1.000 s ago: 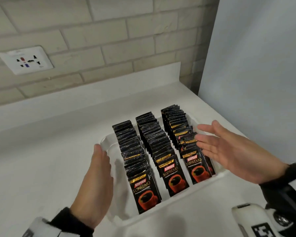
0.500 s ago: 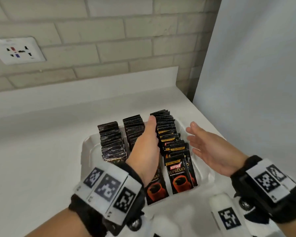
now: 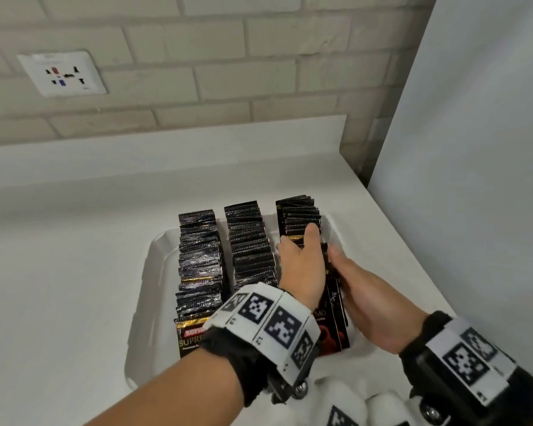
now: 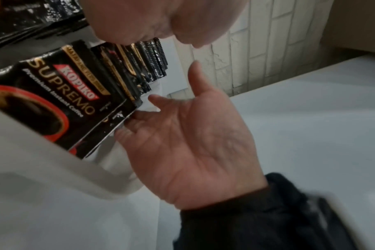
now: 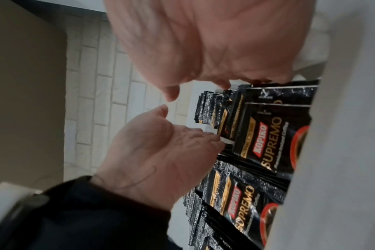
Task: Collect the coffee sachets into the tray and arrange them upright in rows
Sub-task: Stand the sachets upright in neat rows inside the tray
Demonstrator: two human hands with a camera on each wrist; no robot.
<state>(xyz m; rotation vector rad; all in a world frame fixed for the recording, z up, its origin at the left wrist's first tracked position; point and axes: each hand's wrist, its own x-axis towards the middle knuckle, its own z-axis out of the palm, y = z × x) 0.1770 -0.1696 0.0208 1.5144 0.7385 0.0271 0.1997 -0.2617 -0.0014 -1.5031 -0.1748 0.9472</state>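
A white tray on the counter holds three rows of upright black coffee sachets: a left row, a middle row and a right row. My left hand lies with straight fingers against the left side of the right row. My right hand presses flat against that row's right side, so the row sits between both palms. In the left wrist view the right hand shows an open palm, its fingertips on the edges of the front sachets. The right wrist view has the left hand touching the sachets.
The white counter runs left of the tray. A brick wall with a wall socket stands behind a low white backsplash. A tall grey panel bounds the counter close on the right.
My left hand crossed from the tray's left side over to the right row. My right hand closed in against that row's right side. The head view dropped nearer the tray.
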